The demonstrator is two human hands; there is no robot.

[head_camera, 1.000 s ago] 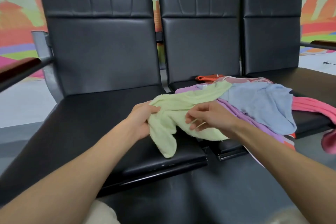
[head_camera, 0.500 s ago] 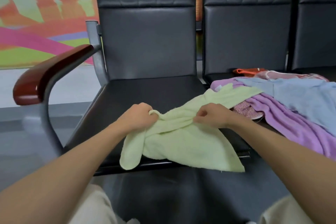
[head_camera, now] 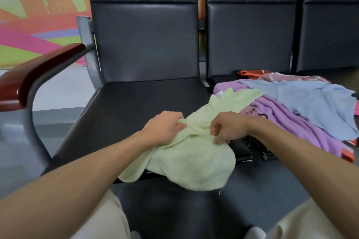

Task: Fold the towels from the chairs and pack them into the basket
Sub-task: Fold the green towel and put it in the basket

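Observation:
A pale green towel [head_camera: 194, 159] lies bunched across the front edge of the left black chair seat [head_camera: 136, 103] and hangs over it. My left hand [head_camera: 165, 128] grips its upper edge on the left. My right hand [head_camera: 227, 128] pinches the same edge a short way to the right. On the middle seat lies a pile of towels: a purple towel [head_camera: 291, 122], a light blue towel [head_camera: 310, 106] on top, and an orange cloth [head_camera: 250, 72] at the back. No basket is in view.
A red-brown armrest [head_camera: 38, 72] on a grey metal frame stands at the left. Black chair backs [head_camera: 145, 40] rise behind the seats. The grey floor [head_camera: 252, 190] lies in front of the seats. My knees in beige trousers [head_camera: 101, 219] show at the bottom.
The green towel has been pulled left off the pile onto the left seat. My hands have come closer together on its edge, bunching it. The view has swung left.

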